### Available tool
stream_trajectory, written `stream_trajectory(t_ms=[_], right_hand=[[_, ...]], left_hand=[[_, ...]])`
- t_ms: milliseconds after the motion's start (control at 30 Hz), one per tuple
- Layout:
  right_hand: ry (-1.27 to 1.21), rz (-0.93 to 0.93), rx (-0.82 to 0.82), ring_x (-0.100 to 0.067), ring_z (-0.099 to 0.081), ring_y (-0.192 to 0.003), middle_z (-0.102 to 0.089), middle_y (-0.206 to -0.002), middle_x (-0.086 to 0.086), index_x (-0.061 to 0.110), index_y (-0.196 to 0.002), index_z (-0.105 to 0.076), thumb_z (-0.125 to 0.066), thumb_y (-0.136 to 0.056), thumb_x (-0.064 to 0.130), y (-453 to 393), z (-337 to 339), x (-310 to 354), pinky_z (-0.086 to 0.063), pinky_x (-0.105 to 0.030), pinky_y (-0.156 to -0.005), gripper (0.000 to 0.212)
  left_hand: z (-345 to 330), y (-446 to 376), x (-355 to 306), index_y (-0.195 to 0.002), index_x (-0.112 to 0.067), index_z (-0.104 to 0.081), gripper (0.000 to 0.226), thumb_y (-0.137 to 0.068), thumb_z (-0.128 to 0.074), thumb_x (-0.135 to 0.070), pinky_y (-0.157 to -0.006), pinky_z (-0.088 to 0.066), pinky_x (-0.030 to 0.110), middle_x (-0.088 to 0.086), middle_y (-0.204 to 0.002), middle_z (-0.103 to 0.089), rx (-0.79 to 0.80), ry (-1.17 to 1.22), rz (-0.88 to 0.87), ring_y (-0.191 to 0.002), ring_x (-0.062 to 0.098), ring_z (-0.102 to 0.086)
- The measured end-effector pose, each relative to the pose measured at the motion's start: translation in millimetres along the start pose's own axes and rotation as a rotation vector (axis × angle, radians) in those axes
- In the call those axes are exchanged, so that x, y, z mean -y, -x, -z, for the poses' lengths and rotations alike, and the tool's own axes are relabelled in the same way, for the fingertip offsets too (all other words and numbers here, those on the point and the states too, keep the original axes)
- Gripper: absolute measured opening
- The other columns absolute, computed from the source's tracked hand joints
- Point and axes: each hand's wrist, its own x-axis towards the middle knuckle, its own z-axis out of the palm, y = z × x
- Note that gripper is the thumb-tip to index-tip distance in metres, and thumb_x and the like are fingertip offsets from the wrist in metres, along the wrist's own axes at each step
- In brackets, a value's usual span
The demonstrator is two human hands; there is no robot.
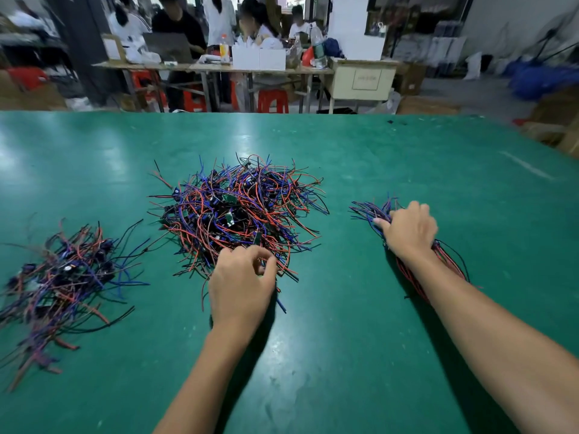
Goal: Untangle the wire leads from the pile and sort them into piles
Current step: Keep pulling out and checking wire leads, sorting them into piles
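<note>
Left hand (242, 283) at near edge of the tangle (238, 211), fingers curled, pinching a lead. Right hand (407, 228) presses on a combed bundle (372, 211), fingers bent over it. Loose side pile (62, 277) far left on the green bench (313, 355). Judged under half done: tangle mid-bench is the biggest heap.

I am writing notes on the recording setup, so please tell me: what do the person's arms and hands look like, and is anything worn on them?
Both arms are bare up to the bottom edge of the picture: no sleeves show. The left hand and the right hand wear no gloves. No watch, ring, bracelet or wrist strap is visible, and no cables or markings are attached to either forearm.
</note>
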Motion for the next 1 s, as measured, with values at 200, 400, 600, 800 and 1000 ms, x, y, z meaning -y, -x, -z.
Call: stream_trajectory(t_ms=[200, 400, 600, 800, 1000], right_hand=[[-0.384, 0.415, -0.182, -0.027, -0.053, -0.11, -0.062, -0.112, -0.005, 0.029, -0.119, -0.068, -0.07, -0.089, 0.035, 48.3, 15.4, 55.1, -0.041, -0.039, -0.089, 0.03], [-0.494, 0.482, -0.092, -0.02, -0.054, -0.101, -0.068, -0.096, 0.006, 0.028, -0.097, -0.077, -0.068, -0.092, 0.047, 99.4, -7.8, 92.3, -0.035, -0.033, -0.083, 0.021], [-0.666, 0.624, -0.391, -0.019, -0.054, -0.087, -0.065, -0.088, 0.01, 0.022, -0.088, -0.068, -0.068, -0.093, 0.029, 113.2, 5.5, 83.4, -0.037, -0.033, -0.077, 0.009], [-0.82, 0.616, -0.546, -0.023, -0.053, -0.083, -0.065, -0.087, 0.003, 0.013, -0.087, -0.065, -0.061, -0.092, 0.017, 120.9, 8.4, 84.4, -0.038, -0.037, -0.075, 0.007], [-1.08, 0.451, -0.626, -0.024, -0.05, -0.08, -0.061, -0.087, 0.0, 0.007, -0.089, -0.06, -0.049, -0.099, 0.019, 116.4, 15.8, 78.5, -0.043, -0.048, -0.072, 0.019]], left_hand=[[-4.0, -1.1, 4.5, -0.096, -0.029, -0.075, 0.012, -0.091, -0.065, -0.035, -0.075, -0.048, 0.035, -0.006, -0.084, -0.065, 0.102, -0.015, 0.068, -0.09, 0.021, -0.059], [-3.6, 2.0, 5.1, -0.094, -0.024, -0.071, 0.008, -0.091, -0.064, -0.024, -0.076, -0.045, 0.038, -0.002, -0.084, -0.065, 0.032, 0.031, 0.06, -0.091, 0.023, -0.055], [-5.4, -4.2, 10.5, -0.119, -0.019, -0.063, 0.034, -0.086, -0.071, -0.019, -0.088, -0.043, 0.043, 0.007, -0.108, -0.056, -0.087, -0.044, -0.038, -0.105, 0.03, -0.047], [-9.4, -9.4, 21.0, -0.131, -0.025, -0.059, 0.043, -0.091, -0.068, -0.04, -0.098, -0.028, 0.042, -0.003, -0.127, -0.061, -0.016, -0.106, -0.026, -0.119, 0.023, -0.044], [-5.6, -6.7, 9.7, -0.132, -0.039, -0.056, 0.047, -0.086, -0.068, -0.042, -0.094, -0.021, 0.028, -0.021, -0.132, -0.053, 0.019, 0.072, -0.221, -0.124, 0.007, -0.042]])
